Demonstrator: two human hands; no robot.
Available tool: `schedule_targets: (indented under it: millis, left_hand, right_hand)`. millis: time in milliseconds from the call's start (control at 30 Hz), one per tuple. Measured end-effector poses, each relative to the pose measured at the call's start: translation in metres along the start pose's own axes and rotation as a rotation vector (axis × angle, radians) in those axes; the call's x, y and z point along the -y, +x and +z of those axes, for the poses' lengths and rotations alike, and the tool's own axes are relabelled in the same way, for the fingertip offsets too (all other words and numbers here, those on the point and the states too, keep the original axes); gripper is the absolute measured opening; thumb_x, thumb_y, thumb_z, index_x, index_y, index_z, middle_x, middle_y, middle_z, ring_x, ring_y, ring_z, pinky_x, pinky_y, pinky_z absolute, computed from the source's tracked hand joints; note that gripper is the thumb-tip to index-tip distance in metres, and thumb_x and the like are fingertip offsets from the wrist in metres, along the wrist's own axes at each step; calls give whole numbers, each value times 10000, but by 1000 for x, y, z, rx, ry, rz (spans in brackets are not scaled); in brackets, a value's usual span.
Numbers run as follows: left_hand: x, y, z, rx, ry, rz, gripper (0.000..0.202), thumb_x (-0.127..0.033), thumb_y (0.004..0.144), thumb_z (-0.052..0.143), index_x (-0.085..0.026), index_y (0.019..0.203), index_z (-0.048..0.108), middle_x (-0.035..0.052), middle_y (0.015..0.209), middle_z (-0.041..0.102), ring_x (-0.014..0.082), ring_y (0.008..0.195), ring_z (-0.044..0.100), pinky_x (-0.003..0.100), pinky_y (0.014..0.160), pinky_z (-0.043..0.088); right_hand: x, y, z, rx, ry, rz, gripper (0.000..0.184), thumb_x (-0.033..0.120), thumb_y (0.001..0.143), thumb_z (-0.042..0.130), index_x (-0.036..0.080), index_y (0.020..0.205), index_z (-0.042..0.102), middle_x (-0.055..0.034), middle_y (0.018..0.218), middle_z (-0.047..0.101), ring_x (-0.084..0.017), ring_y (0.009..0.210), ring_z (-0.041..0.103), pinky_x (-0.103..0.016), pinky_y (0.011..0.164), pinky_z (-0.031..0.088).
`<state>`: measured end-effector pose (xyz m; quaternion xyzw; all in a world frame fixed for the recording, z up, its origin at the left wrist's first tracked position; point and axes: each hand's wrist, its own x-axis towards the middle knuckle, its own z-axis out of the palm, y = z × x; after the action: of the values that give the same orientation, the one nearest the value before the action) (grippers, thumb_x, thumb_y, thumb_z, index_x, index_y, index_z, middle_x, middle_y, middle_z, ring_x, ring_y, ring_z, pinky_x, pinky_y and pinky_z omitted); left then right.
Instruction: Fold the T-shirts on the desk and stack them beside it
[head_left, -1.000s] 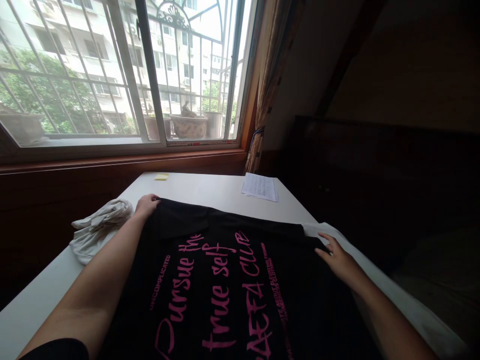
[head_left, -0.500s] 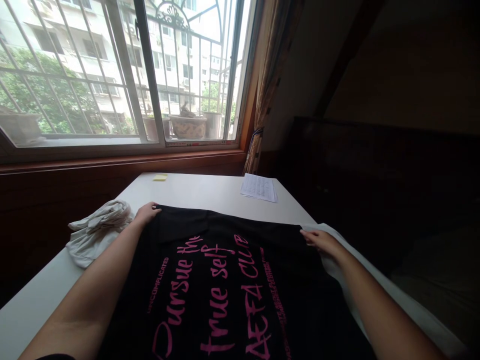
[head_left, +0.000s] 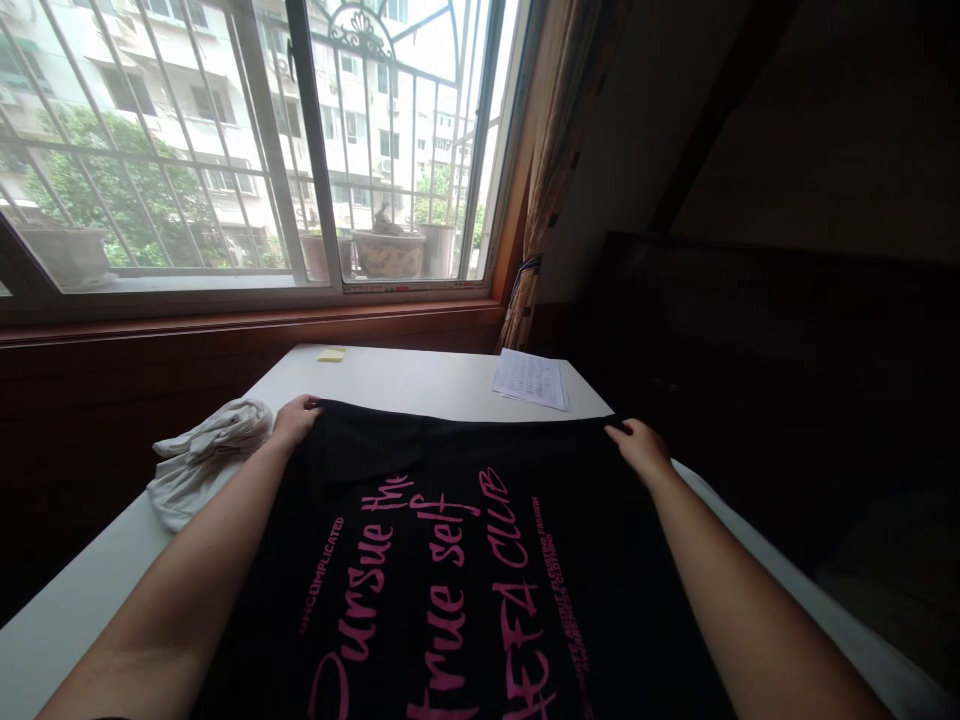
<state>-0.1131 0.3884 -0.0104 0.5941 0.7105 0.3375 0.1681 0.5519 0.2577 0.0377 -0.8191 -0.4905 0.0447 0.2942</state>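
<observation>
Black garment [head_left: 450, 560] with pink lettering fills the lower middle of the frame, spread over the white counter [head_left: 420, 382] and running out of the bottom edge. Your left hand [head_left: 298, 415], left of centre, has its fingers pinched together on the garment's far left corner. Your right hand [head_left: 637, 445], right of centre, has finger and thumb closed on the far right corner. The far edge runs nearly straight between them; you can't tell whether it touches the counter or hangs just above.

Step in hand looks like holding the edge spread and squared. Next move probably calls for even tension at both corners, and care at the left, where a pale crumpled cloth [head_left: 206, 455] sits just beside your forearm; papers [head_left: 531, 379] lie beyond, upper right of the counter
</observation>
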Motion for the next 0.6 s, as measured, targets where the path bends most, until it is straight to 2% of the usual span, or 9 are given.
schedule_targets:
  millis: [167,433,500,600]
  left_hand:
    - [-2,3,-3,-58,30,2,317,-332,824,616,-183,1090,703,75,1066,755,258,997,696,308,878,525]
    - [2,4,-6,-46,131,62,295,-299,847,591,-161,1083,703,105,1050,744,277,992,697,343,889,533]
    - [0,1,-7,-45,161,98,286,-266,849,575,-151,1078,701,121,1064,733,287,1013,689,368,924,527]
    - [-10,-8,-12,-53,200,194,316,-249,879,535,-135,1130,689,149,1181,688,309,1156,628,415,1058,458]
  right_hand:
    - [13,9,13,-68,-58,15,447,436,924,537,144,1241,656,-169,1199,641,-321,1104,615,-404,893,498]
    - [30,6,36,-114,-125,-17,386,401,959,475,175,1205,670,-149,1178,612,-306,1062,602,-407,875,495]
    - [31,1,38,-114,-152,-24,380,384,958,469,171,1202,669,-155,1186,610,-319,1068,590,-430,885,492]
    - [34,-10,39,-129,-192,-30,380,347,956,452,162,1212,663,-190,1239,591,-377,1142,535,-502,919,473]
